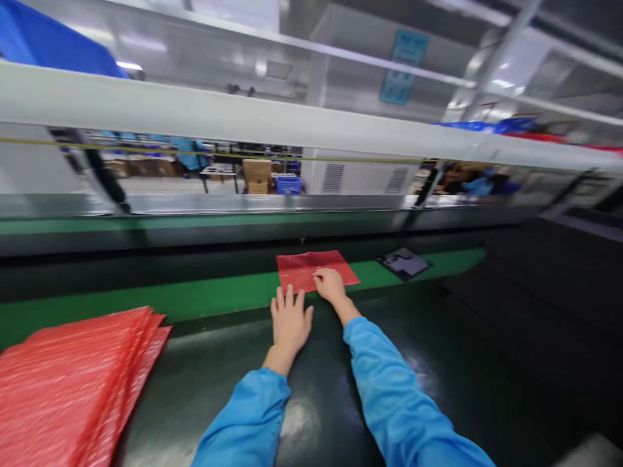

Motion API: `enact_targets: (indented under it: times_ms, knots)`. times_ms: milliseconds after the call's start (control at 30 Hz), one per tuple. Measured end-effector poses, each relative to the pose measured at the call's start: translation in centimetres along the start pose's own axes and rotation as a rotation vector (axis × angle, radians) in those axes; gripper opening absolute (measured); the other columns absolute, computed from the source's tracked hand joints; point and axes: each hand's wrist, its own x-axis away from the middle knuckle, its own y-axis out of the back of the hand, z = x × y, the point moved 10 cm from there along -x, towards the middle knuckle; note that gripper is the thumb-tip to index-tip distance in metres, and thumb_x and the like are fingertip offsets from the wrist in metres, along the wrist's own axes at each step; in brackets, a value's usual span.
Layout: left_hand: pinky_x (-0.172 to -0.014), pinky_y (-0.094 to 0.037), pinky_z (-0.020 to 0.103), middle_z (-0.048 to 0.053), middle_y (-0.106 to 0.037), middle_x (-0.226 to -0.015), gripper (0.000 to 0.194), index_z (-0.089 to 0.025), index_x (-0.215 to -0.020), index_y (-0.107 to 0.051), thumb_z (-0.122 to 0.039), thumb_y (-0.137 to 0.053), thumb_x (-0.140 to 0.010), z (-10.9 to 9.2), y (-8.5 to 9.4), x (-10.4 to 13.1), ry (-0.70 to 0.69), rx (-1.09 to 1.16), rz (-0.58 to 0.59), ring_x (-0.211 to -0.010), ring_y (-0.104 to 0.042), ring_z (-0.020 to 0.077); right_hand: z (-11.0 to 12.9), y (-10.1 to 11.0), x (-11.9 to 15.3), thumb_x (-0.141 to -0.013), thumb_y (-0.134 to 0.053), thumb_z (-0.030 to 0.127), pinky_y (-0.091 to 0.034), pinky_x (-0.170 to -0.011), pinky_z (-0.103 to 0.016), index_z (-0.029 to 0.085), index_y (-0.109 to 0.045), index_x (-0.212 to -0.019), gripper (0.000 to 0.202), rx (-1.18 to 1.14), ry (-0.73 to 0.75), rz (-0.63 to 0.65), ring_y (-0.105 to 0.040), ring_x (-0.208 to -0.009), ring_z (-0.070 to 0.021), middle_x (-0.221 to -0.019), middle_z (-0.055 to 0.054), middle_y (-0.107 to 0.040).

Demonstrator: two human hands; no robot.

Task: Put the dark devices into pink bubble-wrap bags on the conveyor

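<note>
A flat red plastic bag [302,267] lies across the green strip [219,295] at the far side of the dark work surface. My left hand [291,316] is at the bag's near left edge, palm down with its fingers spread, holding nothing. On the bag's near right part rests my right hand [329,284], its fingers curled together; whether anything is pinched in them is too small to tell. Right of the bag, a dark square item with a grey pattern [405,263] lies on the strip.
Red bubble-wrap bags [73,383] are stacked at the left. A white shelf beam [219,113] crosses above the surface, with a blue bin [53,42] at upper left. Dark material [540,311] lies at the right. People in blue are in the background.
</note>
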Motion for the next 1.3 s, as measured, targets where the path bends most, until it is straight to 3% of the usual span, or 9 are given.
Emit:
enact_targets:
  times_ms: [167, 267, 367, 467, 533, 733, 1000, 1133, 1300]
  knots:
    - [-0.126, -0.036, 0.068, 0.011, -0.051, -0.166, 0.048, -0.024, -0.153, -0.064, -0.046, -0.048, -0.113, 0.1, -1.1, -0.7, -0.085, -0.127, 0.038, -0.157, -0.04, 0.0423, -0.7, 0.4, 0.3, -0.101, -0.063, 0.023, -0.049, -0.113, -0.035, 0.024, -0.084, -0.113, 0.024, -0.056, -0.033, -0.039, -0.07, -0.122, -0.0247, -0.124, -0.005, -0.081]
    - [-0.126, -0.038, 0.067, 0.012, -0.054, -0.163, 0.046, -0.023, -0.148, -0.068, -0.046, -0.047, -0.113, 0.6, -0.9, -0.7, -0.054, -0.137, 0.023, -0.155, -0.043, 0.0409, -3.2, 2.2, 0.3, -0.102, -0.06, 0.024, -0.048, -0.114, -0.034, 0.022, -0.083, -0.116, 0.026, -0.066, -0.083, -0.11, -0.069, -0.123, -0.0239, -0.126, -0.005, -0.08]
    - [-0.127, -0.037, 0.067, 0.012, -0.054, -0.163, 0.047, -0.02, -0.147, -0.068, -0.044, -0.048, -0.113, 0.8, -0.9, -0.8, -0.037, -0.125, 0.021, -0.156, -0.041, 0.0407, -8.8, 5.0, 0.9, -0.101, -0.058, 0.023, -0.048, -0.115, -0.037, 0.019, -0.08, -0.124, 0.032, -0.017, -0.295, -0.201, -0.067, -0.126, -0.0273, -0.132, -0.01, -0.077]
    - [-0.128, -0.035, 0.069, 0.012, -0.053, -0.164, 0.046, -0.019, -0.148, -0.067, -0.042, -0.048, -0.112, 0.8, -1.1, -0.9, -0.039, -0.099, 0.033, -0.158, -0.039, 0.0399, -15.4, 7.7, 3.0, -0.099, -0.06, 0.023, -0.048, -0.114, -0.045, 0.015, -0.074, -0.137, 0.041, 0.068, -0.604, -0.263, -0.063, -0.131, -0.0346, -0.137, -0.019, -0.072]
    - [-0.128, -0.033, 0.071, 0.011, -0.053, -0.164, 0.045, -0.02, -0.148, -0.067, -0.041, -0.047, -0.112, 0.8, -1.1, -0.9, -0.036, -0.076, 0.039, -0.158, -0.039, 0.0394, -18.9, 9.1, 4.3, -0.098, -0.064, 0.027, -0.047, -0.114, -0.05, 0.014, -0.069, -0.143, 0.047, 0.12, -0.731, -0.285, -0.058, -0.136, -0.0386, -0.142, -0.023, -0.067]
    - [-0.13, -0.031, 0.07, 0.005, -0.054, -0.164, 0.043, -0.025, -0.147, -0.068, -0.039, -0.048, -0.112, 0.1, -1.0, -0.9, -0.082, -0.014, 0.063, -0.158, -0.038, 0.0393, -25.7, 11.2, 5.8, -0.095, -0.073, 0.049, -0.048, -0.113, -0.051, 0.011, -0.06, -0.154, 0.072, 0.228, -0.774, -0.241, -0.053, -0.139, -0.0426, -0.148, -0.026, -0.06]
    - [-0.13, -0.036, 0.06, 0.004, -0.055, -0.163, 0.042, -0.026, -0.15, -0.066, -0.037, -0.05, -0.112, -0.7, -0.5, -1.0, -0.119, 0.02, 0.088, -0.157, -0.04, 0.0368, -29.5, 9.5, 2.7, -0.089, -0.079, 0.059, -0.054, -0.109, -0.047, 0.017, -0.073, -0.141, 0.068, 0.2, -0.682, -0.092, -0.068, -0.128, -0.0367, -0.14, -0.023, -0.068]
    - [-0.129, -0.038, 0.058, 0.004, -0.055, -0.164, 0.042, -0.027, -0.151, -0.064, -0.037, -0.052, -0.112, -1.3, -0.6, -1.0, -0.151, 0.036, 0.082, -0.156, -0.041, 0.0364, -30.4, 9.0, 1.5, -0.077, -0.089, 0.06, -0.056, -0.106, -0.048, 0.017, -0.072, -0.136, 0.075, 0.13, -0.662, -0.118, -0.071, -0.122, -0.0366, -0.13, -0.022, -0.074]
    - [-0.128, -0.041, 0.053, 0.007, -0.055, -0.163, 0.042, -0.026, -0.15, -0.065, -0.039, -0.056, -0.111, -2.5, -0.8, -1.0, -0.205, 0.074, 0.08, -0.154, -0.044, 0.0332, -31.1, 8.8, 1.1, -0.065, -0.095, 0.062, -0.055, -0.107, -0.057, 0.02, -0.068, -0.13, 0.082, -0.048, -0.678, -0.191, -0.07, -0.124, -0.0435, -0.124, -0.02, -0.077]
